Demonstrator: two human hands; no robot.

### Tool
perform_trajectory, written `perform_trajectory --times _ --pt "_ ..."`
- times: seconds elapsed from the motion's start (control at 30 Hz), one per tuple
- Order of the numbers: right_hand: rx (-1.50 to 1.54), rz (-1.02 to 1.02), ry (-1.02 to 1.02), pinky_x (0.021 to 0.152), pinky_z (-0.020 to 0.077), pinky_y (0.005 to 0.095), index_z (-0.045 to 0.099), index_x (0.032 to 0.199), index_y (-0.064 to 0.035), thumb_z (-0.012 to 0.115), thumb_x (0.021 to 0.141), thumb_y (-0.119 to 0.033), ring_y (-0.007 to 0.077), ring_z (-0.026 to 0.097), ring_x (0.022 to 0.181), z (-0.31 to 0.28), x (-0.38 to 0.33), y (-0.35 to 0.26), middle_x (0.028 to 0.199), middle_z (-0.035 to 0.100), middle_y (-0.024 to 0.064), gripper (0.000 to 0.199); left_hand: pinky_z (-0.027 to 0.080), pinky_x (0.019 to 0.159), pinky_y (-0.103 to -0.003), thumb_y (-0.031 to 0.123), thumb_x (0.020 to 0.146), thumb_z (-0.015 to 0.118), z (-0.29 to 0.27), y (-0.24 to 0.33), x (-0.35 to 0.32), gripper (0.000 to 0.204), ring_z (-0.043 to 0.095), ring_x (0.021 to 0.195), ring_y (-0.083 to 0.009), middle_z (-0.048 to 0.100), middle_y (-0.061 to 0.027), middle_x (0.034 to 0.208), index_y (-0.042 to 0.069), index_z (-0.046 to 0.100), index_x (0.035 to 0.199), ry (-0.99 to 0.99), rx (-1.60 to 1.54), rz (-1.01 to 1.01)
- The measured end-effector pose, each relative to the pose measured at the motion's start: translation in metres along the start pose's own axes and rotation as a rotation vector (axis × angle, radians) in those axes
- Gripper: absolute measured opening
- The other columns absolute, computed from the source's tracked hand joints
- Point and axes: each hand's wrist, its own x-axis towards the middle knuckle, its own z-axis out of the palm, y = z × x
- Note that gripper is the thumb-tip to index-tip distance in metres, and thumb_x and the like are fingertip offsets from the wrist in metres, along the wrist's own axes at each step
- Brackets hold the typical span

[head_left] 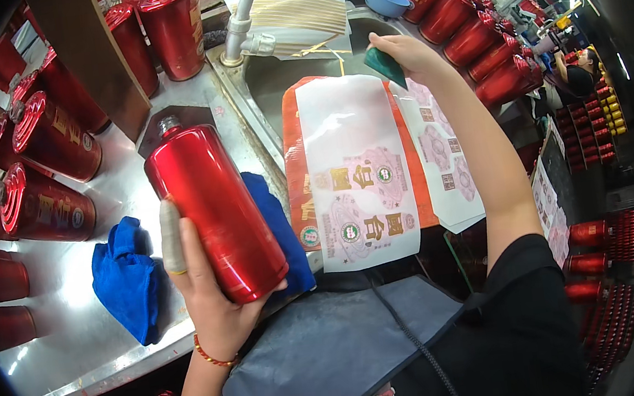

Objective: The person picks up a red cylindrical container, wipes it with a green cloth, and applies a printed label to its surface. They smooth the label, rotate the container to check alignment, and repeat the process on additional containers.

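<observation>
The left hand (206, 291) has its fingers wrapped around a glossy red bottle (216, 210), held slanted above the steel table (73, 339) with its neck pointing away, just right of a crumpled blue cloth (127, 278). Right of the bottle lies a stack of printed label sheets (357, 169) over the edge of the sink (278, 76). Beyond the sheets, the right hand (406, 56) pinches a small green scraper (385, 65) over the sink.
</observation>
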Motion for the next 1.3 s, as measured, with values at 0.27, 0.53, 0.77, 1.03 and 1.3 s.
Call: perform_trajectory --times 0.27,0.53,0.77,1.03,1.3 --pt "-0.792 -0.003 0.017 0.065 0.0486 0.0372 0.08 0.085 -0.0012 0.083 0.078 -0.056 0.0207 0.061 0.068 0.031 0.094 0.013 0.076 0.068 0.0115 0.055 0.032 0.12 -0.045 0.028 0.066 0.098 -0.002 -0.016 -0.021 0.13 0.035 0.149 -0.0384 0.027 -0.0244 0.165 -0.001 0.016 0.163 -0.002 -0.168 -0.17" --pt "-0.929 -0.037 0.036 0.079 0.0533 0.0434 0.077 0.093 0.005 0.085 0.071 -0.041 0.0306 0.067 0.08 0.012 0.125 0.028 0.088 0.073 0.0182 0.051 0.03 0.121 -0.047 0.014 0.071 0.091 0.001 -0.007 -0.017 0.119 0.035 0.146 -0.0437 0.03 -0.0265 0.163 0.0 0.018 0.163 0.032 -0.048 -0.068" --pt "-0.241 -0.083 -0.066 0.08 0.0559 0.0291 0.076 0.087 0.0042 0.075 0.085 -0.013 0.0185 0.072 0.088 -0.044 0.078 -0.018 0.092 0.077 0.0134 0.018 0.03 0.12 -0.048 0.023 0.07 0.094 -0.006 -0.001 -0.023 0.122 0.034 0.147 -0.0426 0.031 -0.0266 0.161 0.002 0.019 0.163 -0.002 -0.066 -0.115" --pt "-0.254 -0.499 -0.245 0.084 0.0526 0.0224 0.075 0.103 0.0023 0.076 0.091 -0.017 0.0106 0.07 0.093 -0.002 -0.067 -0.118 0.106 0.076 0.0104 0.023 0.031 0.119 -0.046 0.03 0.073 0.092 -0.049 0.016 -0.004 0.092 0.038 0.146 -0.0389 0.038 -0.0262 0.158 0.001 0.051 0.15 0.112 -0.117 0.029" --pt "0.012 -0.536 -0.669 0.07 0.0546 0.0235 0.076 0.108 0.0031 0.074 0.086 0.002 0.0107 0.071 0.079 0.085 -0.165 -0.13 0.089 0.074 0.0076 0.021 0.038 0.108 -0.045 0.02 0.077 0.085 -0.04 0.051 0.046 0.058 0.05 0.122 -0.0374 0.061 -0.017 0.135 0.007 0.067 0.131 0.123 -0.159 0.136"
